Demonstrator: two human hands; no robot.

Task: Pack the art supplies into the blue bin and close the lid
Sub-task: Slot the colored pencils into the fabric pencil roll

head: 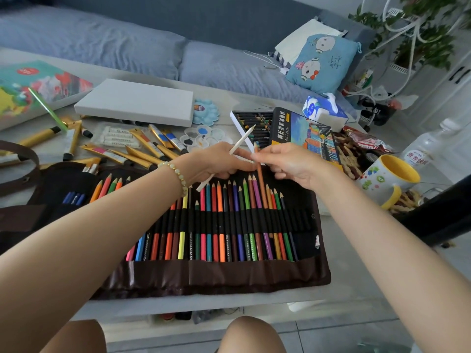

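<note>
Right hand: thumb and fingertips pinch the upper end of an orange-brown pencil, which stands taller than its neighbours, its lower shaft running down among the row. Left hand: fingers curled round the lower shaft of a white pencil, point angled up and to the right, the tips of both hands almost touching; a bead bracelet on that wrist. Beneath both hands: a brown roll-up pencil case, spread flat at the near edge of the pale table, with coloured pencils side by side under a black elastic band; at its left end, blue pens in a pocket and brush ends just above. Beyond the case, loose on the table: gold paint tubes scattered at angles, a clear pack of white sticks, a white flower palette with used wells, a blue flower palette, a blank canvas lying flat, and a picture book at far left. To the right: an open oil pastel box, its printed lid leaning over it, a tissue pack behind, a yellow-lined mug, a clear bottle. Behind the table: a blue-grey sofa carrying a cartoon cushion.
</note>
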